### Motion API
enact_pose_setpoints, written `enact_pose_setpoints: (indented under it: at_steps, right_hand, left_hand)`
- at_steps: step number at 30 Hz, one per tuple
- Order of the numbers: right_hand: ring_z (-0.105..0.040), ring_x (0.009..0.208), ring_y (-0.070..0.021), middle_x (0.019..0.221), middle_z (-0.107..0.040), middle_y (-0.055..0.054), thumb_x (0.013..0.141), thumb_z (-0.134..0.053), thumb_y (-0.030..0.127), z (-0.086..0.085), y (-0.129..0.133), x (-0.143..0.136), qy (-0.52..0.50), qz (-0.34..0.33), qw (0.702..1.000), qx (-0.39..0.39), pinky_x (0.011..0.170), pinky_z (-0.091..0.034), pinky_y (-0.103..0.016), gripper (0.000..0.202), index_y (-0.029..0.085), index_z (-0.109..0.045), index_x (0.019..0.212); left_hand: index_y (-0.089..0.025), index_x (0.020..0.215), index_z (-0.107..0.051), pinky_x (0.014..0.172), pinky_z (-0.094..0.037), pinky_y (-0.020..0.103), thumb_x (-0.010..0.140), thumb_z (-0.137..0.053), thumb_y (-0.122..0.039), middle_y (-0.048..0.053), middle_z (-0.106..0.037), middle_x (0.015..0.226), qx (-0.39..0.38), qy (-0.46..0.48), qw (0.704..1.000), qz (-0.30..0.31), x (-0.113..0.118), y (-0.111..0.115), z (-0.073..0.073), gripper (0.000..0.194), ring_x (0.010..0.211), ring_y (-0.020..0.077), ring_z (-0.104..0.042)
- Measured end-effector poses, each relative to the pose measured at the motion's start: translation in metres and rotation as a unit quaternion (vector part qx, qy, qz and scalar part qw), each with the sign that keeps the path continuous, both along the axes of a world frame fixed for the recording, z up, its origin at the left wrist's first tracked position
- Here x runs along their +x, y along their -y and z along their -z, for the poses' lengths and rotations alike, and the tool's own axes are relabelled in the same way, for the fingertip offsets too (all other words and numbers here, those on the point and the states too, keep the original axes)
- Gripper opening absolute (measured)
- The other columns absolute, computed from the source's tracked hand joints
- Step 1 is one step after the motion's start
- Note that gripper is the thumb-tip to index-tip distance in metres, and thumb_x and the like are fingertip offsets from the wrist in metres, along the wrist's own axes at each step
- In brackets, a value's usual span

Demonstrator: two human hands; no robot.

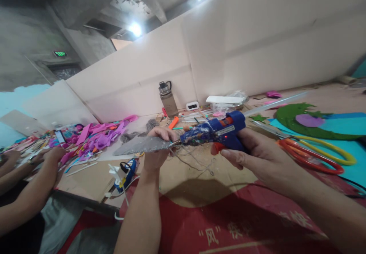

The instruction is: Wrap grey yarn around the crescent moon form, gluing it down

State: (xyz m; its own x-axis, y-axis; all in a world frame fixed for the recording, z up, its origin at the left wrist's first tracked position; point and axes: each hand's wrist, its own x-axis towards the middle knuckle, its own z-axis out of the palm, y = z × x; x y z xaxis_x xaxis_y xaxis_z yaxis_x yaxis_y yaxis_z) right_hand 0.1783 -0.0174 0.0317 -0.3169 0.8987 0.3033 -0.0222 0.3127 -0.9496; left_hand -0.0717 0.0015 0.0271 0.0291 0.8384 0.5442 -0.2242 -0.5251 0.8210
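The right hand [260,153] is closed around the grip of a blue glue gun [210,129], its fingers by the orange trigger, and a long clear rod [276,104] runs out behind the gun's rear end. The left hand [157,158] holds a flat grey piece [140,146] just left of the glue gun, fingers over the top and the rest of the hand beneath, so that the piece's edge meets the nozzle or lies right beside it. Beyond the glue gun, to its left, a smoky see-through bottle [169,103] stands with its dark cap on; whether it holds liquid I cannot tell. Directly beyond the glue gun lies crumpled clear plastic [241,96] that looks like a wrapped tray, a white slab [224,99] across its top, its contents too blurred to name. Right of the glue gun are scissors [311,163] with one red and one yellow handle, and past them a green crescent [288,120] bearing a purple oval [310,120]. Far left of the glue gun, a co-worker's hand [55,155] is beside heaped pink scraps [103,139].
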Motion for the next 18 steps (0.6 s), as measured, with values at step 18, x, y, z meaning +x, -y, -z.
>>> enact_pose_setpoints:
  at_steps: [18]
  right_hand:
    - [-0.039, 0.05, -0.015, 0.057, -0.047, 0.004, 0.08, -0.066, 0.044, -0.0019, 0.002, 0.0008, 0.003, 0.015, 1.0, 0.018, 0.045, -0.031, -0.028, 0.022, 0.025, -0.059, 0.087]
  left_hand:
    - [-0.023, 0.072, -0.056, 0.044, -0.04, 0.021, 0.066, -0.086, -0.033, -0.001, -0.06, 0.07, 0.018, -0.014, 1.0, -0.007, 0.0016, 0.0027, -0.0032, 0.032, 0.055, 0.0106, -0.055]
